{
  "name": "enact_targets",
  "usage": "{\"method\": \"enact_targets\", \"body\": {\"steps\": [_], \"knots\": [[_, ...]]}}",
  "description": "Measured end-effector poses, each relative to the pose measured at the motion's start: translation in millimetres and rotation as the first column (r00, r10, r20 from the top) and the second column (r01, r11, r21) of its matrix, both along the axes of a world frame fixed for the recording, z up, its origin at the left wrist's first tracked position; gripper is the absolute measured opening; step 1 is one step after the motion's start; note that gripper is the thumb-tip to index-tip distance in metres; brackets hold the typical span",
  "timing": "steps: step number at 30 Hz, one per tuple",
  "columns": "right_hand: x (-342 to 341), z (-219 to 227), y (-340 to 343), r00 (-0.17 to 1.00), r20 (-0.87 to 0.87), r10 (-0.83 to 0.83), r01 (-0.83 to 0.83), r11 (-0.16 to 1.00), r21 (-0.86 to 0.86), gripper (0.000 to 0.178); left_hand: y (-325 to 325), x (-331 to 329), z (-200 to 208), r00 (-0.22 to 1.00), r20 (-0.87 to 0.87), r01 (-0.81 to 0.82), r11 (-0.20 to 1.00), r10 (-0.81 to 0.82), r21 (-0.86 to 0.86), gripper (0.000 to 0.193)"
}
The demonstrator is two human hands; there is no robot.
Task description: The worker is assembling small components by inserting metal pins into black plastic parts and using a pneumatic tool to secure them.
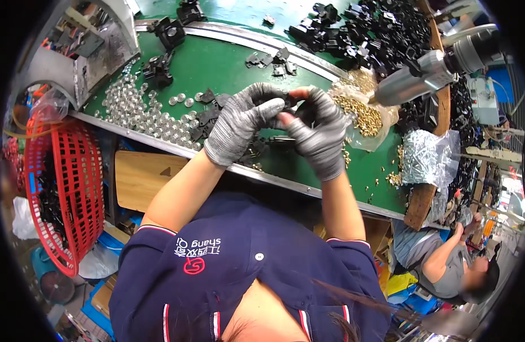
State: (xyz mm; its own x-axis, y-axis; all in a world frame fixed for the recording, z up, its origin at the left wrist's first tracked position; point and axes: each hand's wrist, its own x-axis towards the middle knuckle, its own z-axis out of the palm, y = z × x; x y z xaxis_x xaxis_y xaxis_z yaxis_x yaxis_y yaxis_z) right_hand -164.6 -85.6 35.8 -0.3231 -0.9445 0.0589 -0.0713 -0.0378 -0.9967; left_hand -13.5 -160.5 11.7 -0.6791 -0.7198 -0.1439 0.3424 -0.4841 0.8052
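Note:
My left hand (pixel 238 126) and my right hand (pixel 320 135), both in grey knit gloves, meet over the green bench (pixel 217 62). The thumb and forefinger of the right one show bare tips. Between the fingers of both is a small black part (pixel 295 105), mostly covered, so its exact shape does not show. Loose black parts (pixel 207 118) lie beside my left wrist. Left of them spreads a batch of round silvery metal pieces (pixel 138 108). Just right of my right hand, small brass-coloured pieces (pixel 363 117) spill from a clear plastic bag (pixel 382 132).
A metal power tool (pixel 416 77) juts in from the right, above the brass pieces. Black parts (pixel 359 34) are heaped at the back right. A bag of silvery screws (pixel 426 158) lies at the right edge. A red basket (pixel 80 188) stands left; another person (pixel 445 268) sits right.

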Motion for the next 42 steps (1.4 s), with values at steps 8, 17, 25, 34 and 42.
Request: {"method": "enact_targets", "body": {"steps": [8, 17, 25, 34, 42], "knots": [[-5.5, -7.4, 35.0, 0.888, -0.457, -0.056, -0.068, 0.966, -0.251, 0.030, 16.0, 15.4, 5.1, 0.995, 0.092, 0.001, 0.964, 0.024, -0.266, 0.016], [-103.7, -67.8, 35.8, 0.402, -0.913, 0.064, 0.365, 0.904, 0.224, 0.027, 45.9, -22.8, 13.7, 0.869, 0.401, 0.280, 0.382, 0.288, -0.881, 0.013], [-112.6, -63.0, 13.4, 0.274, -0.923, 0.269, 0.325, 0.877, 0.352, 0.023, 42.0, -26.2, 2.8, 0.884, 0.367, 0.331, 0.166, 0.289, -0.929, 0.016], [-119.5, -81.0, 28.9, 0.607, -0.789, -0.099, 0.340, 0.929, 0.145, 0.014, 35.2, -24.1, 4.1, 0.900, 0.343, 0.250, 0.326, 0.269, -0.912, 0.018], [-117.0, -78.6, 26.3, 0.544, -0.834, -0.092, 0.336, 0.935, 0.117, 0.011, 34.9, -23.3, -2.3, 0.896, 0.373, 0.332, 0.195, 0.239, -0.923, 0.019]]}}
